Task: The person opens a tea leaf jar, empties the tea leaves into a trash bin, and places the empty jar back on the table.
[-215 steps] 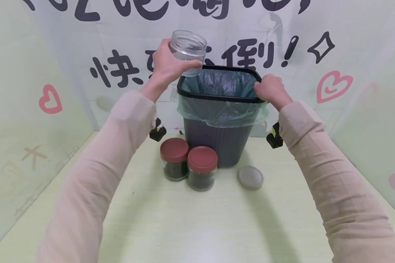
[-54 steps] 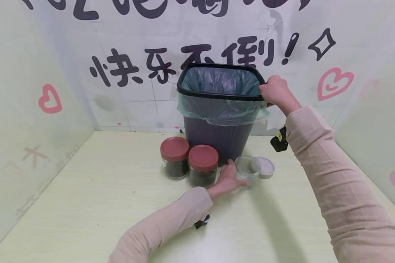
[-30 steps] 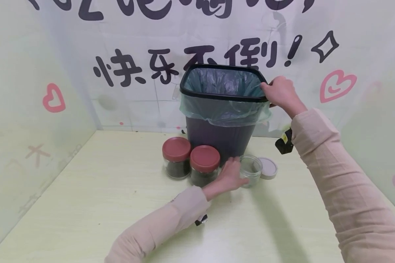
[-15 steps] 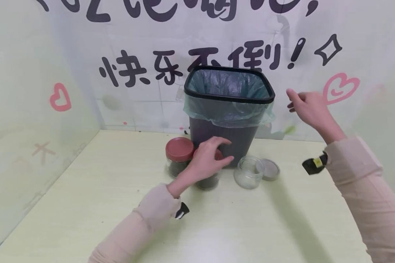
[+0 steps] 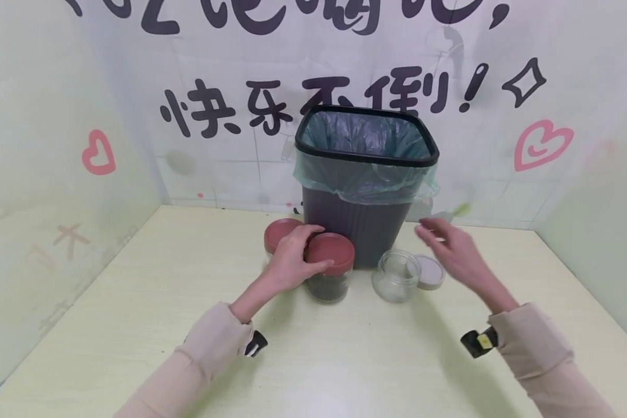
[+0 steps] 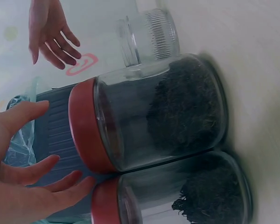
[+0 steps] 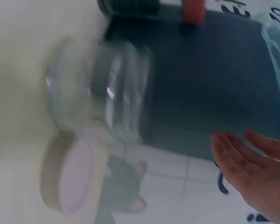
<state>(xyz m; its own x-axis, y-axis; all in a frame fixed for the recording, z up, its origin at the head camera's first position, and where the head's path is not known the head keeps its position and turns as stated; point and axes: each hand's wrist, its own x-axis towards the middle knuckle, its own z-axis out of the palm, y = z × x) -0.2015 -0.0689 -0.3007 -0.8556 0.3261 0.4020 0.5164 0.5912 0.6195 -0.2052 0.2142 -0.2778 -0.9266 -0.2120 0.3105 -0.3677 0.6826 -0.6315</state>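
Note:
My left hand (image 5: 289, 261) is spread around the red lid of the nearer jar (image 5: 331, 284). In the left wrist view its fingers (image 6: 30, 170) are parted and stand just off that lid. Dark, dried, leaf-like shreds fill part of this jar and of the second red-lidded jar (image 6: 210, 191) beside it. My right hand (image 5: 457, 255) hangs in the air with loose fingers, holding nothing. Below and left of it stands a lidless clear glass jar (image 5: 396, 277), upright. Its neighbour is a pale grey round lid (image 5: 431, 271), lying on the table.
Behind the jars stands a dark trash bin (image 5: 355, 220) with a black rim and a green plastic liner folded over it. A printed cloth backdrop (image 5: 214, 174) rises behind the pale table (image 5: 313, 360), with side panels at left and right.
Earlier my left hand held the clear jar over the bin; it set it by the grey lid, released it and moved left. My right hand let go of the bin rim and came down.

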